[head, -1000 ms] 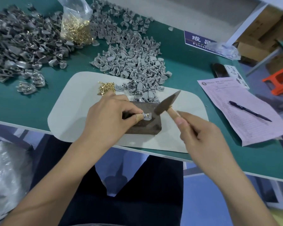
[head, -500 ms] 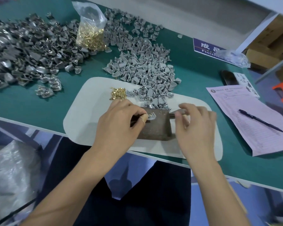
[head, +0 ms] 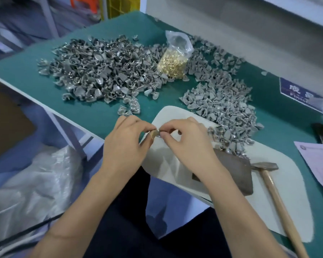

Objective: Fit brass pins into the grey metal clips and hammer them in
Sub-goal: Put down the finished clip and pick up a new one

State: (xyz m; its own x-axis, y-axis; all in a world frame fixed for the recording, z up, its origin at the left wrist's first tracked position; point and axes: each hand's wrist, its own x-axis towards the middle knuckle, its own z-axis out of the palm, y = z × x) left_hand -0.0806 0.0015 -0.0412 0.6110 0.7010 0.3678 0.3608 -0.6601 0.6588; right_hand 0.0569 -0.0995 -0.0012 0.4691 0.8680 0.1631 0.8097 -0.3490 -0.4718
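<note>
My left hand (head: 126, 138) and my right hand (head: 186, 138) meet above the left end of the white mat (head: 287, 202), pinching one small grey clip (head: 158, 135) between their fingertips. The clip is mostly hidden by the fingers. The hammer (head: 274, 185) lies on the mat to the right, its head against the dark metal block (head: 235, 172). A plastic bag of brass pins (head: 172, 65) stands at the back between two clip heaps. Any pin in the clip cannot be made out.
A large heap of shinier grey clips (head: 101, 71) covers the left of the green table (head: 45, 84). A matte grey clip heap (head: 226, 107) spills onto the mat's far edge. A pink form (head: 319, 162) lies at right. A plastic sack (head: 32, 187) sits below the table's left edge.
My right hand has let go of the hammer, which now lies on the mat. Both hands moved left off the block and hold the clip together. The view swung left.
</note>
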